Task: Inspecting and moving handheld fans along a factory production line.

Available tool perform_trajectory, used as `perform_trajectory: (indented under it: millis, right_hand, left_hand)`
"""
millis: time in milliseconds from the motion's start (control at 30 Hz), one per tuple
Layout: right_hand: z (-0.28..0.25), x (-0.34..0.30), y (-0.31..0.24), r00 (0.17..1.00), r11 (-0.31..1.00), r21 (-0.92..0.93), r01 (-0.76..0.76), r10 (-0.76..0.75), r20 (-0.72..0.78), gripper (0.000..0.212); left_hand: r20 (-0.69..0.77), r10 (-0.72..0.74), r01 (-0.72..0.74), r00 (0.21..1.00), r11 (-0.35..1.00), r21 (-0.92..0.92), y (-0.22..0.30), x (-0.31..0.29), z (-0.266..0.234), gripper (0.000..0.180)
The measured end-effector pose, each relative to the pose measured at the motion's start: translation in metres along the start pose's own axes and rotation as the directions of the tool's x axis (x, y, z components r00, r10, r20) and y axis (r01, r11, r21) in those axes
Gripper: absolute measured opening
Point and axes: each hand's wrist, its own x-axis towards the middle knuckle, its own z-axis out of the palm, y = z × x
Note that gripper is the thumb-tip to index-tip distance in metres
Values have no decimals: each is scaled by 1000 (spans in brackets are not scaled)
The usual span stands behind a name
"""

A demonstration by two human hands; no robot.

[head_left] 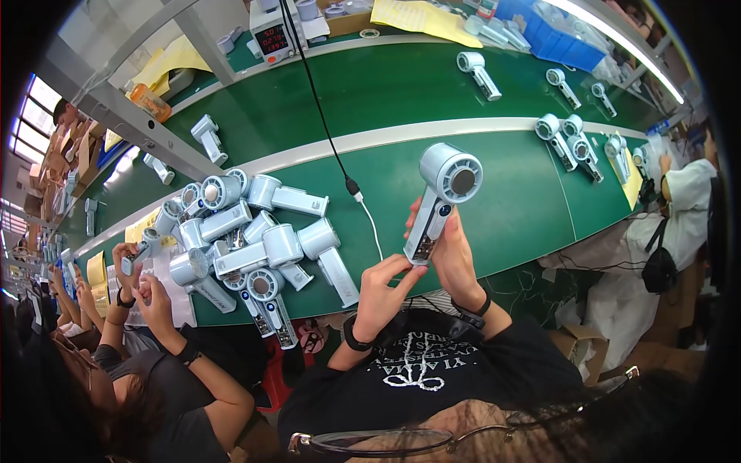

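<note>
A light blue handheld fan (451,176) stands tilted over the bench, its round head up and its handle down. My right hand (457,266) is closed around the handle from the right and behind. The front of the handle lacks a cover, so inner parts show. At its lower end my left hand (380,297) pinches with thumb and fingers. A white cable (370,220) hangs from a black connector (353,186) and runs into my left hand; its end is hidden there. To the left lies a heap of similar fans (266,243).
More fans (478,76) lie on the green belt (370,81) beyond a pale rail (401,133). A power supply with a red display (274,38) and a blue bin (552,38) stand at the back. Co-workers' hands (158,309) are at left; another person (687,193) sits at right.
</note>
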Motion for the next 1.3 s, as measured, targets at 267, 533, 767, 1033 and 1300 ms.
perform_trajectory:
  millis: [267, 533, 767, 1033, 1300]
  right_hand:
    - [1, -1, 2, 998, 990, -134, 45, -40, 37, 49]
    - [2, -4, -1, 1000, 977, -211, 16, -12, 18, 66]
    - [13, -3, -10, 997, 993, -120, 0, -10, -78, 55]
    - [20, 8, -13, 970, 991, 76, 107, -87, -228, 41]
    - [31, 30, -28, 912, 943, 123, 309, -257, -319, 34]
  left_hand:
    - [-22, -11, 10, 1000, 1000, -14, 1, -1, 0, 13]
    - [-46, -21, 18, 999, 998, -57, -3, -4, 4, 13]
    - [-32, 22, -20, 999, 998, 62, -1, -6, 4, 12]
    - [-114, 312, -249, 943, 892, 377, 6, -3, 14, 10]
    - [-176, 429, -300, 886, 821, 486, 26, 6, 3, 11]
